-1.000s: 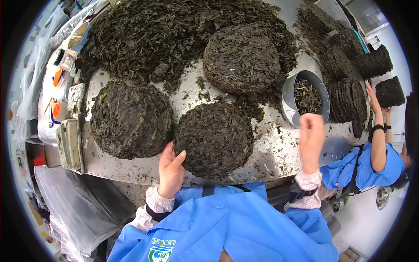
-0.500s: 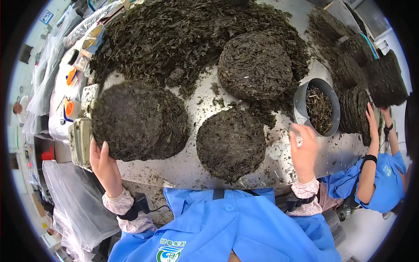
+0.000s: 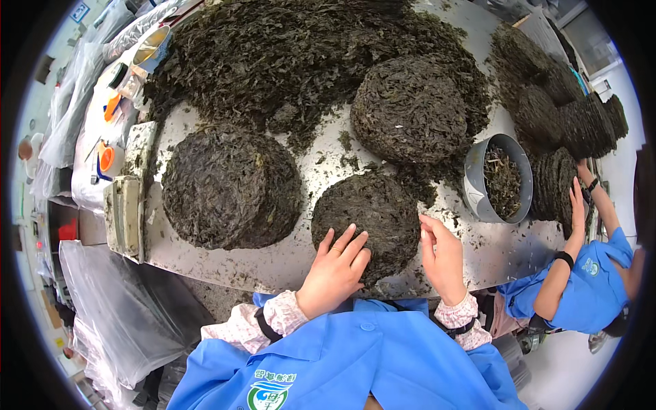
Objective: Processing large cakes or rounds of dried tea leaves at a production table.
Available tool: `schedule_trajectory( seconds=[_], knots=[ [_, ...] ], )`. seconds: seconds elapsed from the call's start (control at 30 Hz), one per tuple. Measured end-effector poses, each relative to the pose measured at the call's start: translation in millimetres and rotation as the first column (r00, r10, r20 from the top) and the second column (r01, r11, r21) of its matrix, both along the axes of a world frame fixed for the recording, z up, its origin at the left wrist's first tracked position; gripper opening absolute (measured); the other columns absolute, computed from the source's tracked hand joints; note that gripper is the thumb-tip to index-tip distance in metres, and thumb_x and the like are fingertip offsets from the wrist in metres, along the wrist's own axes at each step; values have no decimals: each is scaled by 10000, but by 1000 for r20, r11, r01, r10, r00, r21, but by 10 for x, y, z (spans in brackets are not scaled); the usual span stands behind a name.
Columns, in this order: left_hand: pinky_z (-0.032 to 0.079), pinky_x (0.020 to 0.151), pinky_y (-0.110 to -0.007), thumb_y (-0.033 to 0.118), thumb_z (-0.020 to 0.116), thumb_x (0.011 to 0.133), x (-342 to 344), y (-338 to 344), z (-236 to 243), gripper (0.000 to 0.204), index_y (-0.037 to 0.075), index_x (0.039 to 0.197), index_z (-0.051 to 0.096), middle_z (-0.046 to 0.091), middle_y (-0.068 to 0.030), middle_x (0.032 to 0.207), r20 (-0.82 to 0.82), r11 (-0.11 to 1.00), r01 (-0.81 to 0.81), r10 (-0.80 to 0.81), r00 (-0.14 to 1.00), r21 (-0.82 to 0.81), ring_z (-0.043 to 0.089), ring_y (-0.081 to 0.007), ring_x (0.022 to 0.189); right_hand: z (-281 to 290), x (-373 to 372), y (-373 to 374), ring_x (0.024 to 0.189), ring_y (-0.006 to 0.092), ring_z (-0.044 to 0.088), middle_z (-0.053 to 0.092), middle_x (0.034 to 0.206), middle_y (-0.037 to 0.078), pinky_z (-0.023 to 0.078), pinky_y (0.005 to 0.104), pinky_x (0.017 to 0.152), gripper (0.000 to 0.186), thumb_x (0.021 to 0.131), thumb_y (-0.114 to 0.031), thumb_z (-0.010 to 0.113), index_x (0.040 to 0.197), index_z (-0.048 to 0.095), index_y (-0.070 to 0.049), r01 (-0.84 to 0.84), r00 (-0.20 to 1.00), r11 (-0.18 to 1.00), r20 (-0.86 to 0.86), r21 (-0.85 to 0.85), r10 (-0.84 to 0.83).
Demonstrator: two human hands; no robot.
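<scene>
Closest to me on the metal table lies a round cake of dark dried seaweed [image 3: 372, 205]. My left hand [image 3: 335, 273] rests on its near left part, fingers spread and flat. At the cake's right edge is my right hand [image 3: 443, 256], thumb and fingertips pinched together; whatever they hold is too small to make out. To the left sits a thicker stack of round seaweed cakes [image 3: 229, 188]. Another round stack [image 3: 410, 109] stands behind the near cake, against a wide loose heap of seaweed [image 3: 273, 61].
A grey ring-shaped tub [image 3: 476, 181] of pale scraps stands at right. Beyond it are more seaweed stacks [image 3: 540, 102], touched by a co-worker's hand [image 3: 577, 205]. Pale blocks [image 3: 124, 215], an orange-topped container [image 3: 107, 160] and a cup [image 3: 152, 49] line the left side.
My left hand has left the left stack and come right onto the near cake. My right hand has moved left to that cake's edge. The co-worker has set down a lifted seaweed stack.
</scene>
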State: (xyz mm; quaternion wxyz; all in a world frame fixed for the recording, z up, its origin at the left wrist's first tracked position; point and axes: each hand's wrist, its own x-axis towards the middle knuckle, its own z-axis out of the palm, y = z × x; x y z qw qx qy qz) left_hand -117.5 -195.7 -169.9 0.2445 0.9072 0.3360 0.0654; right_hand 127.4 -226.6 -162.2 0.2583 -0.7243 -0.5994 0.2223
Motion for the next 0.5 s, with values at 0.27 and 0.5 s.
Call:
schedule_trajectory(
  seconds=[0.27, 0.5],
  knots=[
    [358, 1168, -554, 245, 882, 695, -132, 168, 96, 699, 61, 1295, 573, 520, -149, 1468, 222, 981, -69, 110, 969, -184, 433, -373, 1432, 137, 76, 8, 897, 169, 688, 720, 1104, 137, 543, 302, 828, 261, 1039, -71, 505, 1249, 630, 19, 73, 885, 997, -458, -41, -83],
    [388, 1158, -525, 155, 805, 728, -201, 242, 212, 623, 39, 1297, 581, 599, -161, 1393, 358, 951, -44, 159, 920, -307, 524, -374, 1360, -103, 98, -72, 928, 163, 688, 714, 1123, 146, 561, 299, 826, 270, 1002, -28, 546, 1253, 632, 20, 115, 906, 993, -410, 9, -101]
  ],
)
